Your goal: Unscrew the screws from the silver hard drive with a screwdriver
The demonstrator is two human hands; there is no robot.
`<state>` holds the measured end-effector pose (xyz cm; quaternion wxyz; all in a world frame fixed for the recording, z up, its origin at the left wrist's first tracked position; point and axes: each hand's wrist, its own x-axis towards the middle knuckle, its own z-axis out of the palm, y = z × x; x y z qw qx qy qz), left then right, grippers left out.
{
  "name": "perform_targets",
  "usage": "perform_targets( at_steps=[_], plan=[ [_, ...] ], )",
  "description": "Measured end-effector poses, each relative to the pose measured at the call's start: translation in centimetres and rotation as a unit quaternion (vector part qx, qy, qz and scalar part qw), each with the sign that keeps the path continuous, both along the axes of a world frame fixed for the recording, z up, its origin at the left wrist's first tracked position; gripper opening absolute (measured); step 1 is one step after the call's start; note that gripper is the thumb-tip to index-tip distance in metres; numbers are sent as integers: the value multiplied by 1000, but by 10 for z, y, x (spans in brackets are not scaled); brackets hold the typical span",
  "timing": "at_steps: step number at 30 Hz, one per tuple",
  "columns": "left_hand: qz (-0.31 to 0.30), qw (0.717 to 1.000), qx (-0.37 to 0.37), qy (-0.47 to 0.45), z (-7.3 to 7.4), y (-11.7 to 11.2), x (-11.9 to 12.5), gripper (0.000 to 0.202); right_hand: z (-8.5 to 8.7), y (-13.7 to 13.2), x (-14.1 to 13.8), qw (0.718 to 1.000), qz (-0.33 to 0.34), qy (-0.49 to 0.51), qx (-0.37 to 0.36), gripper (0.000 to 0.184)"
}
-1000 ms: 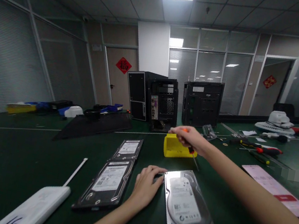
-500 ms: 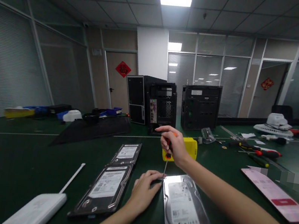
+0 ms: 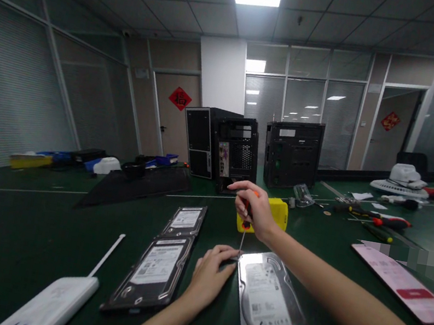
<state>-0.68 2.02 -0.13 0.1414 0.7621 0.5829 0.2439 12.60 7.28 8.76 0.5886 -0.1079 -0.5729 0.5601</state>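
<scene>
My right hand [image 3: 255,207] grips a screwdriver [image 3: 246,225] with an orange and black handle, its forefinger stretched out near the top. The shaft points down, its tip at the upper left corner of a silver hard drive [image 3: 266,298] lying label up. Beside that corner is my left hand [image 3: 212,271], thumb and fingers drawn together close to the screwdriver tip. Whatever small thing the left fingertips pinch is too small to make out. Left of this hand lie two dark hard drives, a nearer one [image 3: 157,264] and a farther one [image 3: 186,218], end to end.
Behind my right hand stands a yellow box [image 3: 278,216]. Black computer cases [image 3: 293,156] rise at the back. A pink-screened phone [image 3: 400,282] lies right, below several hand tools [image 3: 382,219]. At front left is a white device [image 3: 56,299] with a thin stick.
The whole view has shifted slightly. Both hands keep their places at the drive's corner, the screwdriver still upright in my right hand.
</scene>
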Motion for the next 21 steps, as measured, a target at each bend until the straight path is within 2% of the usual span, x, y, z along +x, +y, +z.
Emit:
perform_targets(
  at_steps=[21],
  plan=[
    [4, 1000, -17, 8, 3, -3, 1, 34, -2, -2, -6, 1000, 18, -10, 23, 20]
  ],
)
